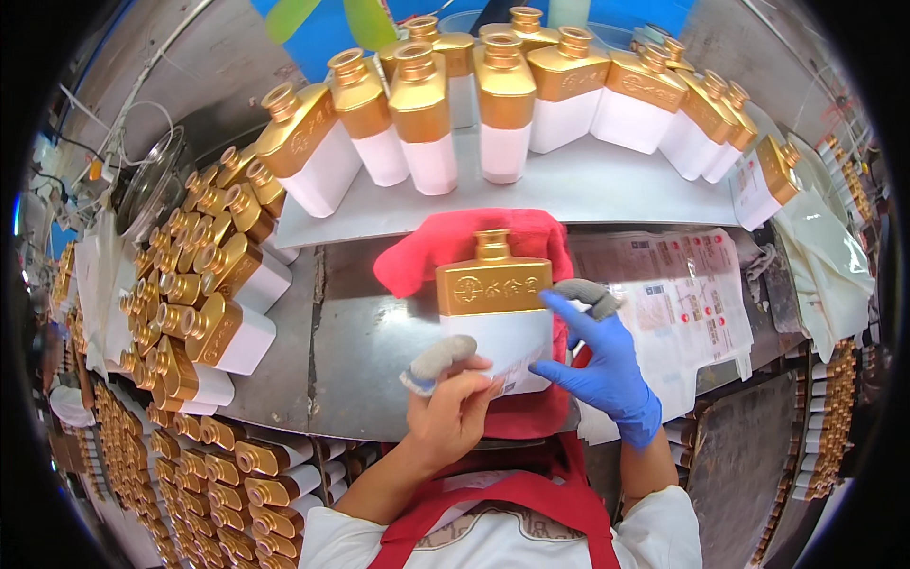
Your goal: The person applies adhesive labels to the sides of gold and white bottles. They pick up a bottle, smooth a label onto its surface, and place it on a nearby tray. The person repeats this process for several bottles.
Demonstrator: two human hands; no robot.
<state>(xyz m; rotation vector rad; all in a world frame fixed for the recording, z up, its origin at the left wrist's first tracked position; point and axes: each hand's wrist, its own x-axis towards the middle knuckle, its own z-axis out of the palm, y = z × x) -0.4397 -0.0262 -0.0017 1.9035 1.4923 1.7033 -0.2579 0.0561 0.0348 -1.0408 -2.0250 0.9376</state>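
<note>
A flat-sided bottle (493,318), gold above and white below, rests against a red cloth in front of me. Raised marks show on its gold shoulder. At its lower left, my left hand (450,403) pinches the edge of a thin printed film (518,376) lying over the white face. That hand is bare apart from a grey cover on one finger. Beside the bottle's right edge is my right hand (607,365) in a blue glove, also with a grey finger cover. Its thumb and forefinger are spread wide, their tips at the bottle's right side.
Behind the red cloth (417,248), a raised metal shelf (569,194) bears a row of similar bottles (505,104). More bottles (227,322) crowd the left side, with further rows below. Printed sheets (678,313) cover the bench at right. A white plastic bag (834,284) hangs farther right.
</note>
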